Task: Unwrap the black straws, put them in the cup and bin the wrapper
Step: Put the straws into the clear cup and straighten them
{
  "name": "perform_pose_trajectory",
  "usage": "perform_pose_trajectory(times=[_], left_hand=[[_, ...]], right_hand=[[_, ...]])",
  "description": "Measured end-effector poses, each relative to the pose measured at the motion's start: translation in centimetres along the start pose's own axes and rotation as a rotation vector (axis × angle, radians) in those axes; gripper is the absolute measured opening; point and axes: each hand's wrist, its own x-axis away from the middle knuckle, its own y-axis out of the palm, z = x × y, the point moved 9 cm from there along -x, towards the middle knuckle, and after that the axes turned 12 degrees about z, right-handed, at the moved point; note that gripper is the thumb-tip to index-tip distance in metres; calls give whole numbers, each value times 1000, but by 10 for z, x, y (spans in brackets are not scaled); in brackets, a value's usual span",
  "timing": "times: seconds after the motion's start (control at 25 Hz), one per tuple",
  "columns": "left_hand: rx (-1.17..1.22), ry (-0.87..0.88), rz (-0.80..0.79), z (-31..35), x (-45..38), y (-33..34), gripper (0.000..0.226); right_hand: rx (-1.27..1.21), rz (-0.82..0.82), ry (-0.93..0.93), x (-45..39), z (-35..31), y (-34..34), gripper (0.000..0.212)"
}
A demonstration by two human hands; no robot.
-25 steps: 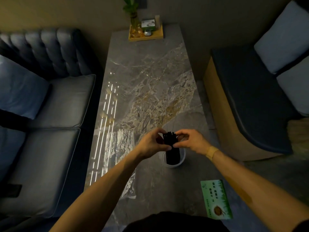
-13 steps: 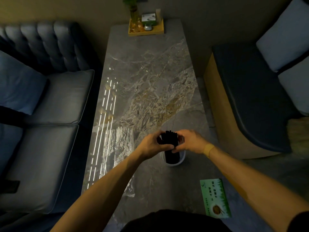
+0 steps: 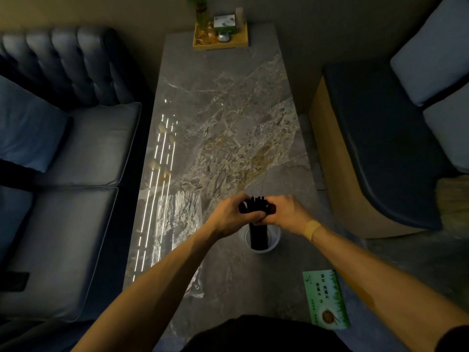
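Straws (image 3: 258,236) stand upright in the cup (image 3: 276,240) near the worktop's (image 3: 228,102) near edge; I grip their tops with both hands, left hand (image 3: 233,216) and right hand (image 3: 285,213) equally close, wrapper (image 3: 177,219) lying leftward.

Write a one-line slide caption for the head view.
Both hands, left hand and right hand, grip a bundle of black straws standing in the cup; wrapper lies alongside.
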Motion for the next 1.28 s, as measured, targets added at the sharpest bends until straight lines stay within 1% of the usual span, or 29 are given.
perform_pose_trajectory(times=[0.12, 0.16, 0.32, 0.48, 0.68, 0.76, 0.84, 0.96, 1.04, 1.16, 1.28], left_hand=[[-18, 19, 2, 2, 3, 0, 37], [-21, 21, 5, 2, 4, 0, 36], [10, -9, 44, -6, 15, -5, 36], [105, -52, 114, -18, 32, -12, 34], [163, -107, 132, -36, 51, -9, 36], [155, -119, 105, -40, 53, -8, 38], [101, -104, 63, -40, 53, -7, 44], [-9, -46, 20, -36, 51, -8, 59], [-45, -22, 15, -32, 48, -7, 65], [-30, -4, 3, -25, 44, -3, 68], [-97, 26, 24, -26, 42, -5, 75]], right_hand=[[17, 3, 5, 3, 0, 4, 25], [28, 0, -4, 4, -1, 4, 24], [74, -55, -75, 4, -14, 5, 23], [170, -139, -184, -1, -39, 10, 23], [400, -243, -296, 4, -60, 29, 23], [439, -259, -296, 7, -62, 34, 28], [432, -256, -284, 12, -61, 35, 37], [332, -201, -234, 20, -53, 29, 56], [282, -160, -207, 24, -47, 23, 65], [235, -123, -193, 28, -38, 17, 71], [190, -82, -202, 35, -34, 13, 73]])
